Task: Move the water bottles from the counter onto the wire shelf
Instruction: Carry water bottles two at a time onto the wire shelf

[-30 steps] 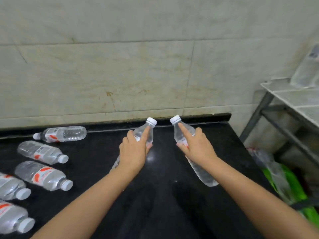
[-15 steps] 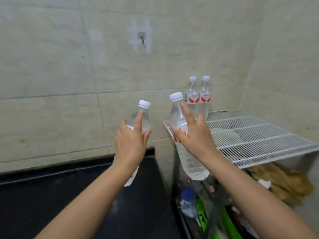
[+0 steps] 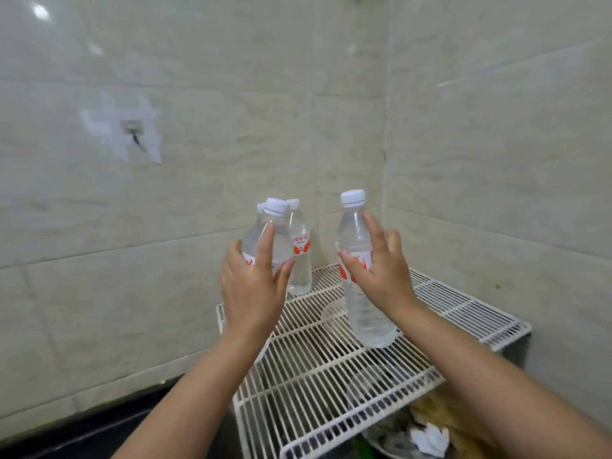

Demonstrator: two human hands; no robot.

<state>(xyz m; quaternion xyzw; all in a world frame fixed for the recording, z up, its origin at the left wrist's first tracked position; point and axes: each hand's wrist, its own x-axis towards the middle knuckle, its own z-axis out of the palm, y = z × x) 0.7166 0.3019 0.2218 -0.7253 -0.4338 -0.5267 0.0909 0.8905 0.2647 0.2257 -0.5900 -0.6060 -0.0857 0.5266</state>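
My left hand (image 3: pixel 253 289) grips a clear water bottle (image 3: pixel 276 231) with a white cap and red label, held upright over the left end of the white wire shelf (image 3: pixel 463 309). My right hand (image 3: pixel 381 276) grips a second bottle (image 3: pixel 356 233), upright, its base just above or on the shelf's middle. Two more bottles stand at the shelf's back left corner; one (image 3: pixel 299 256) shows plainly, the other is mostly hidden behind my left bottle.
Tiled walls meet in a corner right behind the shelf. The black counter (image 3: pixel 82 438) edge shows at the lower left. Under the shelf lie crumpled bags and clutter (image 3: pixel 427 432). A hook with tape patches (image 3: pixel 132 134) is on the left wall.
Both hands carried their bottles rightward from the counter to above the wire shelf, and my view swung right and up with them. The counter's lying bottles are out of view.
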